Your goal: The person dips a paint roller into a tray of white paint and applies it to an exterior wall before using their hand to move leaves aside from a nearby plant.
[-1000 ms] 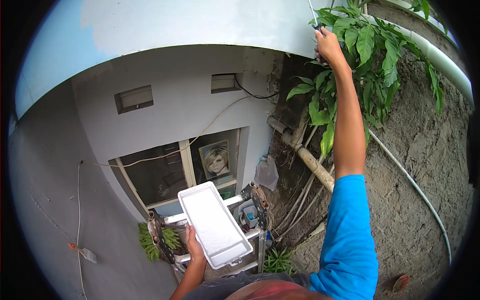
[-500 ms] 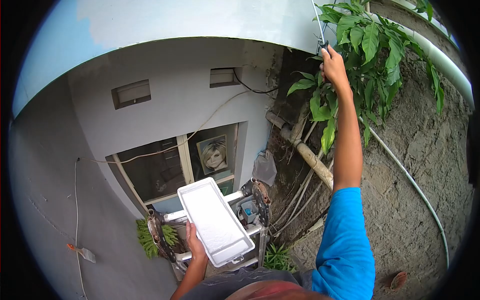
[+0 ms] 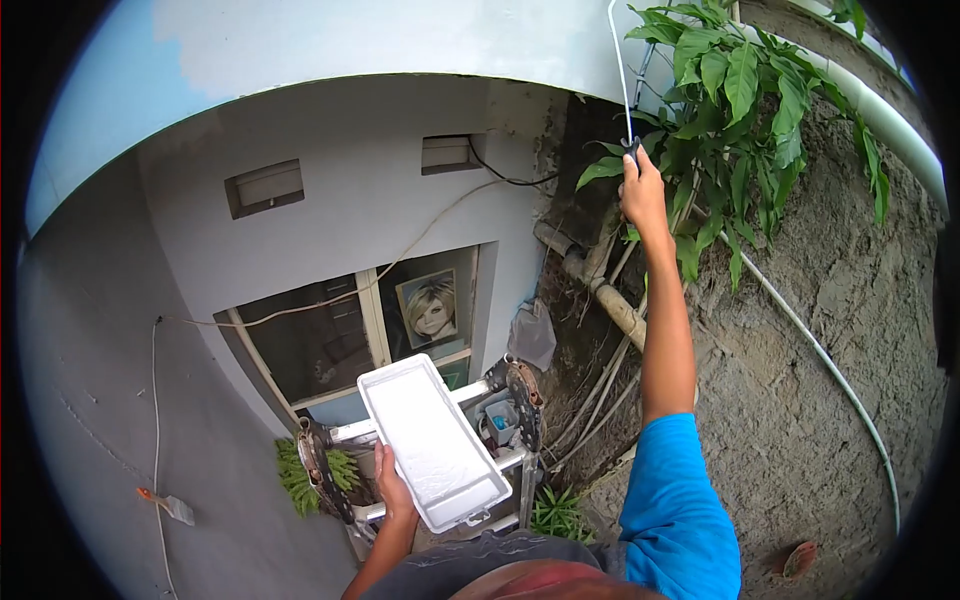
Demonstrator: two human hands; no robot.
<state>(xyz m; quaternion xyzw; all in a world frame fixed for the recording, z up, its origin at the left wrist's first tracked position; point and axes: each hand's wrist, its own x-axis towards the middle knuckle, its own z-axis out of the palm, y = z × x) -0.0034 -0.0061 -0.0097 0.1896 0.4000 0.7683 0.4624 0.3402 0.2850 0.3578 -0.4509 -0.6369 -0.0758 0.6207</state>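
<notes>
Nearest the wearer, the left hand (image 3: 397,492) supports the white tray (image 3: 469,425) along its left side, the fingers clamped about the rim. The tray lies tilted above the ladder (image 3: 527,492), low and near the middle of the view, and carries a smooth white coating. The right arm, in a blue sleeve (image 3: 680,490), extends upward; its right hand (image 3: 643,192) is closed firmly on the black handle (image 3: 631,150) of a tool. From this handle a thin white rod (image 3: 620,85) rises and bends at the upper edge of the view, where its far end is cut off.

Below and beyond the tray, a fern (image 3: 300,485) grows to the left of the ladder and a second leafy plant (image 3: 560,515) to the right; a grey container (image 3: 497,420) shows between the ladder's rails. At far left, a brush with an orange handle (image 3: 150,496) is seen against the grey wall (image 3: 90,400), crossing a pale cord (image 3: 155,430).

Farther back, a framed portrait (image 3: 428,310) shows in the right part of the window (image 3: 320,350), with a plastic bag (image 3: 532,335) to the right of the opening. Broad green leaves (image 3: 740,80) hang beside the rod, in front of the rough wall (image 3: 820,260).
</notes>
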